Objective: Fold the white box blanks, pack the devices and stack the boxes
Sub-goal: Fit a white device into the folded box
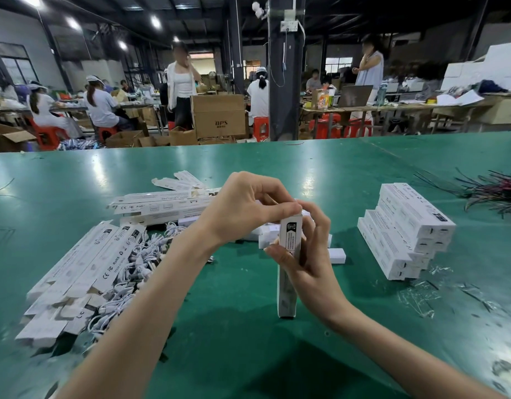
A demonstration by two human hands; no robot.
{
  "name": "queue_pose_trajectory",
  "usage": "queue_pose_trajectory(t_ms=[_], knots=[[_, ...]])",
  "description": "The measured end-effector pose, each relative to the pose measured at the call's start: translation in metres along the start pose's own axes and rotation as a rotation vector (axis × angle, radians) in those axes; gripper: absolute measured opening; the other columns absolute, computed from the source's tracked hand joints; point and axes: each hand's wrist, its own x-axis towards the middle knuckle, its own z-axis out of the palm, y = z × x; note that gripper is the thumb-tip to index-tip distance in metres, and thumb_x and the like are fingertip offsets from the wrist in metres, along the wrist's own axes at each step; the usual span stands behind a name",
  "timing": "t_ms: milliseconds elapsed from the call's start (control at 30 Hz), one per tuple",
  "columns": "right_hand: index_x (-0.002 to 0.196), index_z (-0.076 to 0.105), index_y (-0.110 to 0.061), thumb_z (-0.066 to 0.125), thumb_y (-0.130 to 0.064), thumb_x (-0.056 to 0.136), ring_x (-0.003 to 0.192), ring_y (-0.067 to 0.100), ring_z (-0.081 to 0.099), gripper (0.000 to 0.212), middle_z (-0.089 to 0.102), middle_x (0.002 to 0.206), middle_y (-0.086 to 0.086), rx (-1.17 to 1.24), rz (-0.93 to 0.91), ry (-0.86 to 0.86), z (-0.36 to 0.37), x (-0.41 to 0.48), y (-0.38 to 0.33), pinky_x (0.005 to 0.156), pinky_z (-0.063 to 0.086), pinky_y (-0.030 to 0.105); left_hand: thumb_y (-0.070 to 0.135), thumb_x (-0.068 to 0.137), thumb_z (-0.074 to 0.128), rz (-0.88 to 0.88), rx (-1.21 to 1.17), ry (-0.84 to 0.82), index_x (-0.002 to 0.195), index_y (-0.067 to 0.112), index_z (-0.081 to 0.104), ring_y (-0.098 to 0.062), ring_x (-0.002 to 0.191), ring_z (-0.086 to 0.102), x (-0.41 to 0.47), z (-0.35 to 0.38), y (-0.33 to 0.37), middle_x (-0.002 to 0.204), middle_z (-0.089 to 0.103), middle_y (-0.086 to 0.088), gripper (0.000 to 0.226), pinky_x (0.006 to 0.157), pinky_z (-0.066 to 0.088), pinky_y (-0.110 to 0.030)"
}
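Green matting covers the long workbench (248, 355), with a busy workshop of seated workers and brown cartons beyond its far edge. At the near left lies a loose heap of flat white box blanks (84, 269), with more of them further back, and a tangle of white cables (139, 260) spills out between them.

In the middle, the left hand (242, 208) reaches over from the left with its fingers curled, thumb and forefinger pinched together at the top end of one white box (288, 269). That box stands upright on its lower end on the matting. The right hand (309, 254) grips its upper part, thumb on the near face and fingers wrapped round the far side.

Small white blocks (336, 254) lie just behind the hands. To the right, a tidy stack of closed boxes (407, 228) sits well apart, and a bundle of dark wires (496, 191) lies at the far right.

The step in hand looks like closing the top flap; whether a device is inside cannot be told. Next, the flap probably needs tucking fully home while the right hand steadies the box, before it goes across to the stack
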Motion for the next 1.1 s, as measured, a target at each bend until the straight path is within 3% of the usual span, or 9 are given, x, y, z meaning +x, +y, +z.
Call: queue_pose_trajectory(t_ms=[233,400,567,667,800,900,967,1033,1100], knots=[[0.126,0.033,-0.042,0.061,-0.003,0.088,0.096,0.047,0.052,0.061,0.052,0.113,0.012,0.011,-0.02,-0.028,0.0,0.001,-0.001,0.074,0.045,0.067,0.013,0.083,0.074,-0.003,0.007,-0.043,0.082,0.002,0.075,-0.032,0.075,0.067,-0.002,-0.005,0.001,0.076,0.073,-0.011,0.011,0.075,0.054,-0.047],[0.132,0.027,-0.021,0.058,0.005,0.09,0.112,0.031,0.056,0.059,0.054,0.124,0.006,0.011,-0.013,-0.035,0.0,0.001,-0.002,0.083,0.046,0.066,0.015,0.082,0.075,-0.03,-0.022,-0.078,0.079,0.01,0.074,-0.032,0.084,0.067,-0.004,-0.004,0.0,0.087,0.072,-0.01,0.006,0.079,0.054,-0.05],[0.134,0.026,-0.021,0.059,-0.002,0.089,0.123,0.031,0.053,0.059,0.051,0.132,0.01,0.0,-0.013,-0.037,-0.001,0.002,-0.002,0.093,0.045,0.064,0.009,0.079,0.078,-0.022,-0.008,-0.08,0.085,0.007,0.073,-0.024,0.085,0.067,-0.011,0.0,-0.008,0.098,0.069,-0.007,0.009,0.079,0.058,-0.044],[0.141,0.017,-0.023,0.06,-0.003,0.089,0.129,0.03,0.049,0.07,0.046,0.141,0.013,-0.016,0.043,-0.06,0.0,-0.001,0.002,0.102,0.039,0.061,0.006,0.082,0.074,-0.026,-0.025,0.036,0.099,0.018,0.073,-0.013,0.082,0.066,-0.021,0.009,-0.018,0.102,0.069,-0.005,0.02,0.076,0.058,-0.032],[0.142,0.008,-0.036,0.064,-0.006,0.09,0.124,0.017,0.052,0.082,0.047,0.139,0.001,-0.185,0.142,-0.152,0.0,-0.009,0.014,0.102,0.044,0.048,0.011,0.091,0.064,-0.094,-0.029,0.155,0.127,0.042,0.052,-0.004,0.086,0.066,-0.04,0.027,-0.039,0.108,0.066,0.014,0.049,0.074,0.051,-0.014],[0.129,0.019,-0.045,0.06,-0.007,0.093,0.113,-0.012,0.045,0.067,0.046,0.13,-0.002,-0.366,0.11,-0.062,-0.002,-0.005,0.014,0.094,0.037,0.008,0.012,0.095,0.059,-0.145,0.032,0.243,0.145,0.041,0.025,0.003,0.099,0.06,-0.058,0.044,-0.053,0.122,0.055,0.016,0.067,0.082,0.047,-0.009],[0.133,0.026,-0.032,0.059,-0.008,0.093,0.108,-0.022,0.035,0.057,0.037,0.126,-0.001,-0.521,0.067,0.052,-0.01,0.005,0.011,0.089,0.027,-0.004,0.016,0.095,0.059,-0.135,0.105,0.221,0.148,0.035,0.017,0.003,0.109,0.054,-0.074,0.057,-0.061,0.13,0.048,0.014,0.07,0.094,0.045,-0.014],[0.136,0.033,-0.015,0.061,-0.003,0.09,0.096,-0.015,0.037,0.055,0.028,0.119,0.002,-0.691,0.078,0.122,-0.025,0.02,0.006,0.089,0.026,-0.003,0.021,0.095,0.058,-0.099,0.209,0.152,0.15,0.027,0.017,-0.003,0.122,0.046,-0.089,0.069,-0.066,0.139,0.041,0.01,0.068,0.107,0.036,-0.021],[0.135,0.038,-0.006,0.062,-0.002,0.087,0.088,0.008,0.042,0.054,0.025,0.115,0.005,-0.91,0.13,0.141,-0.044,0.037,-0.004,0.088,0.042,0.018,0.027,0.096,0.054,-0.005,0.367,0.116,0.15,0.015,0.025,-0.012,0.131,0.039,-0.096,0.077,-0.066,0.144,0.038,0.0,0.062,0.113,0.026,-0.021]])
